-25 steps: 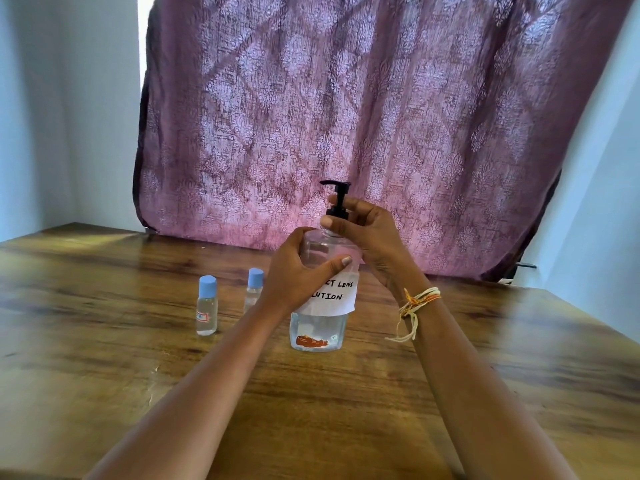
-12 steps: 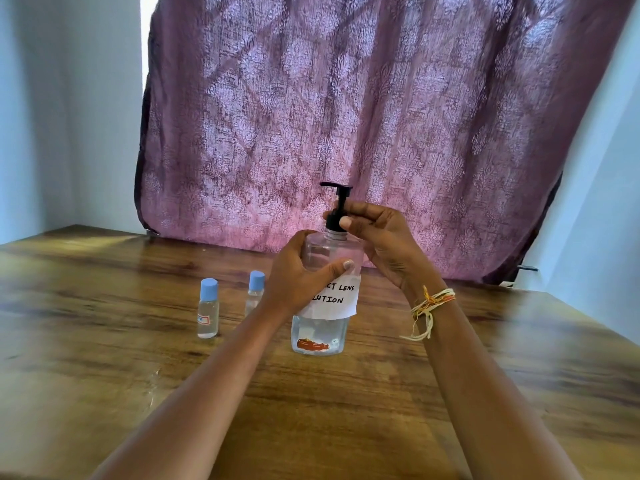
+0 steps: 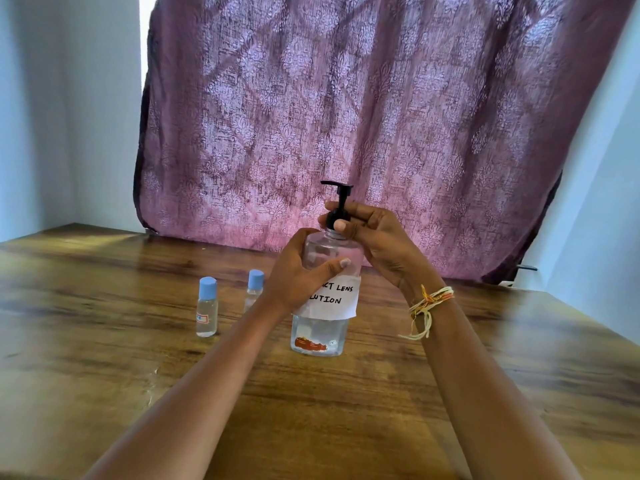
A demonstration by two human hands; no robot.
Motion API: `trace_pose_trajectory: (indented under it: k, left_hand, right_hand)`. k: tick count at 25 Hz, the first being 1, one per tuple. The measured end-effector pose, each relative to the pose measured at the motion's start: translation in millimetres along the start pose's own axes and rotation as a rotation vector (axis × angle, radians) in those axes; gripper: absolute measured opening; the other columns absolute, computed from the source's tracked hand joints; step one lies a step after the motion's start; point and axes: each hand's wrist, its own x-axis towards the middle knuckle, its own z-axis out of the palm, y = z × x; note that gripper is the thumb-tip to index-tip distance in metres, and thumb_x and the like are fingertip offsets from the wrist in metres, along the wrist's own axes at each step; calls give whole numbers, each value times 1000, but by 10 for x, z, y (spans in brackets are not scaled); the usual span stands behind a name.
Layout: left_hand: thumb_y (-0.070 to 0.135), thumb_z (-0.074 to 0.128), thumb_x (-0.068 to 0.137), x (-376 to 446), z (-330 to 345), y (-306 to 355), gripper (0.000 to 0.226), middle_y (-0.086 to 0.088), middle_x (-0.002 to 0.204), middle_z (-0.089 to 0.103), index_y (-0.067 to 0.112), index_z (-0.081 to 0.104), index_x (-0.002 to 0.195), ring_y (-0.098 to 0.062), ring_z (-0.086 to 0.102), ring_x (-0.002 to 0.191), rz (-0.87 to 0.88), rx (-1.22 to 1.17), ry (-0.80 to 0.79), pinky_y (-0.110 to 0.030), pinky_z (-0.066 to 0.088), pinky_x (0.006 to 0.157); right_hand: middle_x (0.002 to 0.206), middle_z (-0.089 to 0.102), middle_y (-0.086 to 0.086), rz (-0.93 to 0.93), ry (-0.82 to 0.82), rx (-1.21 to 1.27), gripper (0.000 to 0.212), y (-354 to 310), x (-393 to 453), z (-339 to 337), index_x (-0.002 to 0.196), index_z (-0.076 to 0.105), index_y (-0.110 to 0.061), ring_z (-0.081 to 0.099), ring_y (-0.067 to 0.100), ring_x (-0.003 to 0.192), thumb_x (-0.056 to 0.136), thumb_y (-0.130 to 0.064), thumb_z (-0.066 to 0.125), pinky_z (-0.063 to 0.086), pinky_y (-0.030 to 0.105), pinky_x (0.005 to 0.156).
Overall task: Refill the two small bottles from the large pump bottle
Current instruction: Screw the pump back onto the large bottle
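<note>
The large clear pump bottle (image 3: 320,336) stands upright on the wooden table (image 3: 104,358), with a white handwritten label and a black pump head on top. My left hand (image 3: 294,275) wraps around the bottle's body from the left. My right hand (image 3: 377,237) grips the black collar at the bottle's neck, fingers curled round it. Two small clear bottles with blue caps stand to the left: one (image 3: 207,308) fully visible, the other (image 3: 254,289) partly hidden behind my left wrist. Both small bottles are capped and upright.
A purple patterned curtain (image 3: 363,116) hangs behind the table's far edge. Pale walls close in on the left and right. Bare wooden surface lies in front of the bottles and on the right side.
My right hand's fingers have shifted around the pump collar, as in a twist. The bottle and my left hand have stayed in place. The small bottles have not moved.
</note>
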Motion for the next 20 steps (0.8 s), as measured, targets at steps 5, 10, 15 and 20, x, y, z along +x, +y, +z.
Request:
trace_pose_trajectory:
  k: [5, 10, 15, 20]
  left_hand:
    - [42, 79, 73, -3, 36, 28, 60, -4, 104, 68, 15, 49, 118, -15, 70, 85, -27, 43, 43, -27, 59, 66]
    - [58, 76, 65, -4, 36, 12, 71, -2, 107, 67, 19, 49, 117, -18, 69, 93, -47, 82, 38, -36, 59, 73]
    - [63, 71, 69, -124, -2, 35, 74, 0, 117, 64, 25, 46, 127, -16, 65, 105, -124, 26, -66, -37, 58, 82]
    - [30, 86, 64, -351, -153, -26, 88, 2, 114, 61, 14, 38, 136, -20, 63, 107, -292, 123, -195, -30, 56, 83]
  right_hand:
    - [91, 74, 15, -15, 199, -169, 30, -37, 37, 95, 110, 64, 8, 72, 16, 81, 80, 11, 67, 59, 24, 78]
    - [110, 70, 20, -41, 229, -168, 29, 0, -45, 120, 110, 67, -1, 71, 15, 90, 81, 4, 70, 58, 23, 82]
    - [135, 56, 22, 112, 0, 162, 76, 399, -375, -25, 140, 42, -7, 56, 39, 122, 74, -13, 78, 47, 53, 101]
    - [139, 54, 12, 307, -96, -113, 93, 693, -785, -106, 145, 29, -15, 56, 27, 125, 69, -1, 81, 50, 42, 100]
